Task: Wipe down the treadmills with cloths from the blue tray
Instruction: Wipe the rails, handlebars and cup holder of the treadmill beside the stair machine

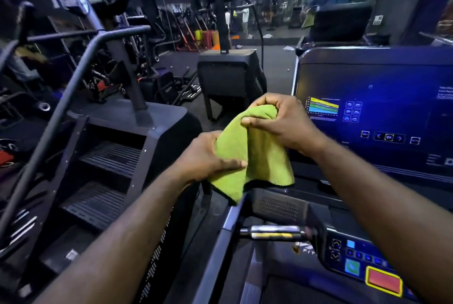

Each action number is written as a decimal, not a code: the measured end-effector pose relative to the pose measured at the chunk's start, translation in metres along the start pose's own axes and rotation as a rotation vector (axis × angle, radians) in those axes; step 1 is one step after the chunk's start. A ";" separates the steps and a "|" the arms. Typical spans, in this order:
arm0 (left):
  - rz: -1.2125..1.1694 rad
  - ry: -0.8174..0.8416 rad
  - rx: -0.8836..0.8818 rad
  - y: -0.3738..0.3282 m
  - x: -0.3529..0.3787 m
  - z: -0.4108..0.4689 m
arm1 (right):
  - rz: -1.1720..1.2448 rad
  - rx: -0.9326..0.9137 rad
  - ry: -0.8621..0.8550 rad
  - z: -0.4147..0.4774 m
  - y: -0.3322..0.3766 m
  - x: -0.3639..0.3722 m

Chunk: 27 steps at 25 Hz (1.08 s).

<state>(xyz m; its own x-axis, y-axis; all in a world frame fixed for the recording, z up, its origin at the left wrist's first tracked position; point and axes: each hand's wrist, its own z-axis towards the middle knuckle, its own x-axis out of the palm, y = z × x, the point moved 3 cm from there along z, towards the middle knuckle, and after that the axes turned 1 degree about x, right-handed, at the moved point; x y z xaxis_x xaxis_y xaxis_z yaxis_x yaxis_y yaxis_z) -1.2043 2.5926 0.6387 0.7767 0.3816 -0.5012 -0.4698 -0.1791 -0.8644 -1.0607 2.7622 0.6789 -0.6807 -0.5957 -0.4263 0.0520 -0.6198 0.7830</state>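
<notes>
A green cloth (259, 154) with a dark hem hangs in the air between both hands, just left of the treadmill console. My right hand (282, 121) grips its bunched top edge, fingers curled round the fabric. My left hand (208, 156) pinches the cloth's left side lower down. The treadmill (277, 205) stands under and to the right of the hands, with a lit blue screen (382, 117) and a lower control panel (362, 262) carrying a red button. The blue tray is not in view.
A black stair-climber machine (103, 156) with a slanted handrail fills the left side. Another dark machine (230, 78) stands straight ahead across the floor. More gym gear and people show far back near a mirror wall.
</notes>
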 end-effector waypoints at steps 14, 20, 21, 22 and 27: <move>-0.558 -0.305 0.018 0.011 0.022 -0.077 | 0.092 0.189 -0.504 -0.117 0.013 0.074; -0.679 -0.246 -0.016 0.025 0.065 -0.081 | 0.454 0.310 -0.156 -0.168 0.021 0.077; -0.736 -0.263 -0.067 0.032 0.068 -0.081 | 0.269 0.277 -0.229 -0.173 0.014 0.065; -0.791 -0.246 -0.117 0.038 0.076 -0.082 | 0.064 0.245 -0.234 -0.177 0.010 0.061; -0.786 0.243 -0.315 0.073 0.128 -0.086 | -0.290 0.445 0.131 -0.212 -0.049 0.104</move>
<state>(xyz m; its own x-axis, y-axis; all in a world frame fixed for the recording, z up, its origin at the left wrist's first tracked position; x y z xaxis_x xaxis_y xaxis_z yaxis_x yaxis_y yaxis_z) -1.1030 2.5500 0.5084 0.9113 0.3022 0.2796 0.3478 -0.2015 -0.9157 -0.9787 2.6224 0.5001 -0.5234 -0.5089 -0.6834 -0.4575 -0.5088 0.7292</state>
